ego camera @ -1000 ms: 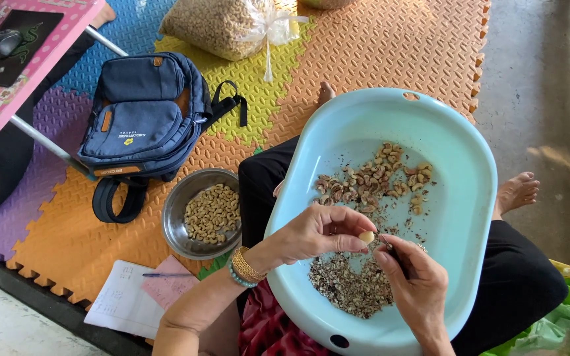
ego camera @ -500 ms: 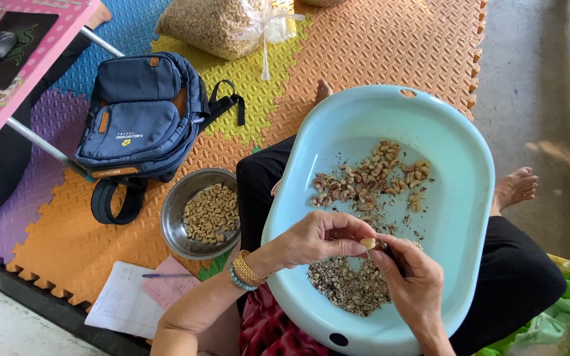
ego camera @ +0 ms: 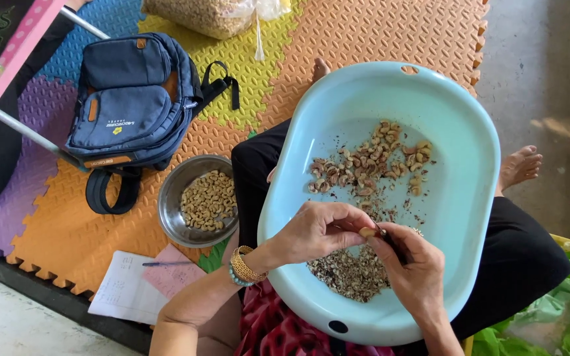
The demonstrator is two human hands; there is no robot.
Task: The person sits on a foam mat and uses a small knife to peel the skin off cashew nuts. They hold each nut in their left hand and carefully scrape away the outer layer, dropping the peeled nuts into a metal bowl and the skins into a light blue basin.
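Seated nut-peeling, seen from above, left to right. A pink table edge [ego camera: 14, 62] crosses the upper left corner over foam floor mats [ego camera: 377, 33] of interlocking, pebbled tiles in purple, blue, yellow and orange; on them lies a soft navy backpack [ego camera: 133, 105] with tan trim; below it, white and pink paper sheets [ego camera: 136, 290] with a pen [ego camera: 166, 264] across them. A round steel bowl [ego camera: 169, 211], dull and shiny by turns, holds pale curved peeled nuts [ego camera: 209, 201]; a clear bag of nuts [ego camera: 206, 14] sits at the top edge. A smooth, oval, light-blue plastic tub [ego camera: 470, 132] rests on the lap; whole tan kernels [ego camera: 371, 161] lie scattered in its upper half, dark flaky skins [ego camera: 348, 273] heaped near the lower rim. The left hand [ego camera: 315, 231] (wrist ringed with gold and teal bangles) closes thumb and forefinger on a single nut [ego camera: 367, 232], held above the tub just over the skins; the right hand [ego camera: 413, 267] is curled around a small dark blade [ego camera: 385, 236], its tip touching the nut. Done well, the stroke is judged to be shallow and directed away from the thumb; pressure light enough to lift skin without splitting the brittle kernel; work kept over the tub so scraps fall inside.
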